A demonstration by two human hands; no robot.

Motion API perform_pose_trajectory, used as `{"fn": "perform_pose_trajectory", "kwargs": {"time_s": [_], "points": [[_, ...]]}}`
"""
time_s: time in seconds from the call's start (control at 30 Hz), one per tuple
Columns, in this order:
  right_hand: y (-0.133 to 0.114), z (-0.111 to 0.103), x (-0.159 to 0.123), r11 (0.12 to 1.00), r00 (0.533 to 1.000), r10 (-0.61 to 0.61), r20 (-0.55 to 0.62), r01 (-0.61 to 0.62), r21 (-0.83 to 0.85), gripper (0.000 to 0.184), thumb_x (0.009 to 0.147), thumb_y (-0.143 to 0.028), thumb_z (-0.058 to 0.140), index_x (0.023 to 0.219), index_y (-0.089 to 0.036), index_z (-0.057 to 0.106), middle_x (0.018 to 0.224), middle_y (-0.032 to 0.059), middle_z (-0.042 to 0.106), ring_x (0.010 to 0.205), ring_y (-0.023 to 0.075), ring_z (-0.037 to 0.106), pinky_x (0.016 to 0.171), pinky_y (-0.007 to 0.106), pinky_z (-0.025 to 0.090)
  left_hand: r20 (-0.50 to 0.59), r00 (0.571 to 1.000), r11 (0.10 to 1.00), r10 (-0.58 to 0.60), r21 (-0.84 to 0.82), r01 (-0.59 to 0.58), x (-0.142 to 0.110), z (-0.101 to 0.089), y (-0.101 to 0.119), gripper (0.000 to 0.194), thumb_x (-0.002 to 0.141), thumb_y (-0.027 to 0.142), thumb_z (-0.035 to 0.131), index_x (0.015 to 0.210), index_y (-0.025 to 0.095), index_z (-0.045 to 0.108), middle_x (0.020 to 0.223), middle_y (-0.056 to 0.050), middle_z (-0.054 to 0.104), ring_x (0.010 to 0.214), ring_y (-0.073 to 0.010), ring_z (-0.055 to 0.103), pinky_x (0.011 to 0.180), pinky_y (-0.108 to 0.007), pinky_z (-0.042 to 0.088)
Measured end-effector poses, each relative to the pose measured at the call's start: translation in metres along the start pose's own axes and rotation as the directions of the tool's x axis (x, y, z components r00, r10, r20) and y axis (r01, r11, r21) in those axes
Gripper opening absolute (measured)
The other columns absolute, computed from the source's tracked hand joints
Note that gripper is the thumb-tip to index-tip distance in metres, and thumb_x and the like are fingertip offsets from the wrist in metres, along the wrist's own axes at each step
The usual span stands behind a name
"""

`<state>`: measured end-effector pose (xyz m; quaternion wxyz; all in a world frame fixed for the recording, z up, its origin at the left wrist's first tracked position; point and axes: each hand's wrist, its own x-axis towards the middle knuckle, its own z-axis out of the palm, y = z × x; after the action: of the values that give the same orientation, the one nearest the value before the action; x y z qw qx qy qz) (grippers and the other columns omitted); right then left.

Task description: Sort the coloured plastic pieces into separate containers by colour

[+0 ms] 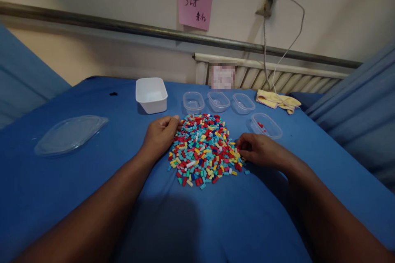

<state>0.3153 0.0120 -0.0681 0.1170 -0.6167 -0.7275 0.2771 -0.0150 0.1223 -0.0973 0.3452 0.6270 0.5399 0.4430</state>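
Observation:
A heap of small coloured bricks [204, 148], red, blue, yellow, teal and white, lies on the blue cloth [92, 181] in the middle. My left hand [160, 134] rests at the heap's left edge with its fingers curled in. My right hand [258, 149] is at the heap's right edge, fingers pinched together at the bricks; what they hold is too small to make out. A clear tub [266, 125] just beyond my right hand has a few red bricks in it.
A white tub [151, 94] and three clear tubs [218, 101] stand in a row behind the heap. A clear lid [69, 133] lies at the left. A yellow cloth [277, 100] and a cable lie at the back right by a radiator.

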Motion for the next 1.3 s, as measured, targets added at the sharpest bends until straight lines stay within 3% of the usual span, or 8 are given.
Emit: {"fn": "perform_pose_trajectory", "kwargs": {"time_s": [0.1, 0.27, 0.47, 0.63, 0.8, 0.93, 1.1, 1.3], "points": [[-0.001, 0.001, 0.0, 0.999, 1.0, -0.001, -0.029, 0.0, -0.033, 0.014, 0.087, -0.017, 0.067, 0.099, -0.021, 0.073, 0.087, 0.0025, 0.077, 0.074, 0.0181, 0.069, 0.066, 0.029, 0.047, 0.005, 1.0, 1.0, 0.004, 0.007, -0.004, -0.001, -0.001, 0.001, 0.051, 0.095, 0.065, 0.063, 0.085, 0.018, 0.079, 0.078, -0.006, 0.077, 0.071, -0.0208, 0.065, 0.065, -0.031, 0.045], [0.0, 0.004, 0.001, 0.988, 0.991, -0.112, -0.069, 0.104, -0.11, 0.02, 0.086, -0.014, 0.064, 0.101, -0.021, 0.076, 0.093, 0.0041, 0.077, 0.077, 0.0177, 0.067, 0.069, 0.029, 0.045, -0.003, 1.0, 1.0, 0.002, 0.005, -0.002, -0.002, -0.001, 0.003, 0.049, 0.094, 0.063, 0.062, 0.084, 0.018, 0.078, 0.077, -0.006, 0.076, 0.071, -0.0205, 0.064, 0.066, -0.032, 0.046], [-0.002, 0.006, 0.0, 0.987, 0.985, -0.142, -0.094, 0.134, -0.089, 0.019, 0.087, -0.015, 0.061, 0.099, -0.021, 0.075, 0.092, 0.0028, 0.078, 0.077, 0.0176, 0.068, 0.068, 0.029, 0.044, 0.003, 1.0, 1.0, 0.026, -0.001, -0.026, -0.002, 0.0, 0.002, 0.049, 0.095, 0.062, 0.061, 0.083, 0.018, 0.078, 0.076, -0.005, 0.075, 0.071, -0.02, 0.063, 0.067, -0.032, 0.046], [0.006, 0.008, 0.002, 0.968, 0.997, -0.036, -0.07, 0.052, 0.246, 0.015, 0.092, -0.026, 0.063, 0.103, -0.022, 0.073, 0.081, -0.0003, 0.076, 0.065, 0.0169, 0.067, 0.061, 0.029, 0.048, 0.0, 1.0, 1.0, 0.017, 0.01, -0.017, -0.003, 0.0, 0.003, 0.049, 0.095, 0.061, 0.061, 0.083, 0.017, 0.078, 0.075, -0.005, 0.074, 0.071, -0.0204, 0.064, 0.067, -0.032, 0.046], [0.012, 0.009, 0.007, 0.848, 0.995, 0.053, -0.084, -0.001, 0.53, 0.028, 0.09, -0.045, 0.076, 0.104, -0.021, 0.076, 0.092, 0.0045, 0.082, 0.077, 0.0188, 0.072, 0.069, 0.031, 0.056, 0.002, 0.999, 0.999, 0.036, 0.005, -0.036, 0.0, 0.0, 0.0, 0.048, 0.095, 0.06, 0.061, 0.083, 0.018, 0.079, 0.077, -0.005, 0.076, 0.074, -0.021, 0.066, 0.069, -0.032, 0.047], [0.007, 0.003, 0.006, 0.714, 0.99, 0.126, -0.066, -0.045, 0.698, 0.043, 0.081, -0.054, 0.089, 0.104, -0.02, 0.077, 0.087, 0.0043, 0.081, 0.071, 0.0164, 0.07, 0.068, 0.03, 0.055, -0.004, 0.999, 0.999, 0.036, 0.012, -0.036, 0.0, 0.0, -0.002, 0.047, 0.096, 0.06, 0.061, 0.084, 0.019, 0.079, 0.077, -0.004, 0.076, 0.073, -0.0206, 0.066, 0.068, -0.031, 0.047], [0.001, -0.008, 0.0, 0.639, 0.981, 0.161, -0.112, -0.017, 0.769, 0.054, 0.075, -0.062, 0.095, 0.104, -0.019, 0.081, 0.088, 0.005, 0.082, 0.067, 0.0139, 0.066, 0.064, 0.029, 0.053, -0.007, 1.0, 1.0, 0.005, 0.007, -0.005, -0.002, 0.0, 0.004, 0.048, 0.094, 0.062, 0.062, 0.082, 0.018, 0.078, 0.074, -0.004, 0.075, 0.069, -0.0199, 0.063, 0.064, -0.03, 0.045], [0.003, -0.011, -0.001, 0.703, 0.974, 0.167, -0.153, -0.009, 0.711, 0.049, 0.077, -0.06, 0.091, 0.105, -0.02, 0.081, 0.09, 0.0065, 0.082, 0.069, 0.0161, 0.067, 0.065, 0.031, 0.053, -0.002, 1.0, 1.0, 0.001, 0.012, -0.001, -0.002, -0.002, 0.007, 0.047, 0.093, 0.062, 0.062, 0.081, 0.018, 0.077, 0.075, -0.005, 0.075, 0.071, -0.0209, 0.065, 0.066, -0.031, 0.047]]}}
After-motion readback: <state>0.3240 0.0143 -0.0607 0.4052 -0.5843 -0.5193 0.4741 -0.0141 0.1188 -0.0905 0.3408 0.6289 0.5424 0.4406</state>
